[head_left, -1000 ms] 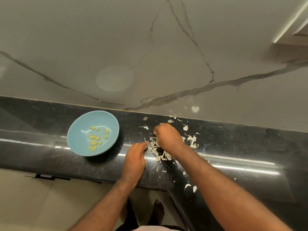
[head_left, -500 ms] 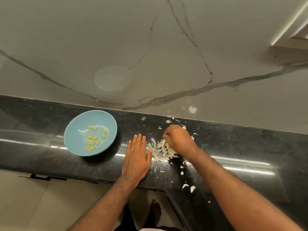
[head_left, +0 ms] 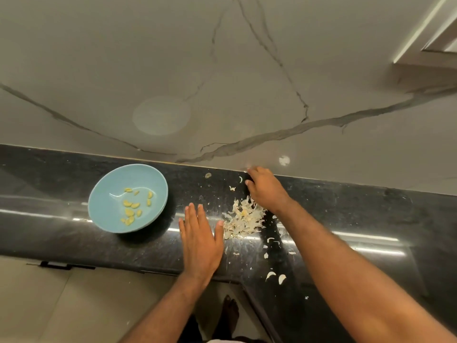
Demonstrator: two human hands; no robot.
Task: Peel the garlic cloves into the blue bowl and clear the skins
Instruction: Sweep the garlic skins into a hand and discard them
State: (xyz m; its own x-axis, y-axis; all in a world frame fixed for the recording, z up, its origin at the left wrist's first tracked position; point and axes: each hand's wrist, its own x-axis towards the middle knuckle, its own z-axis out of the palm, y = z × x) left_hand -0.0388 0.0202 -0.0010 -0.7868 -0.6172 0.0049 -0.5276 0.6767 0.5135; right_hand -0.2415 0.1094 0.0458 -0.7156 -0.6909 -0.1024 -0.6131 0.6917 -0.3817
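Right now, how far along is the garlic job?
Done: peeled cloves lie in the bowl. In hand: the left hand lies flat beside the skin pile, the right hand reaches the back edge of the counter, apparently gathering. Left: stray skins dot the counter; nothing is cleared yet.

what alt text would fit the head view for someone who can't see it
Two bare hands work at a pile of skins on a dark counter: the left hand lies flat beside it, the right hand reaches to the back edge. A blue bowl of peeled cloves stands to the left; stray skins lie near the front edge.
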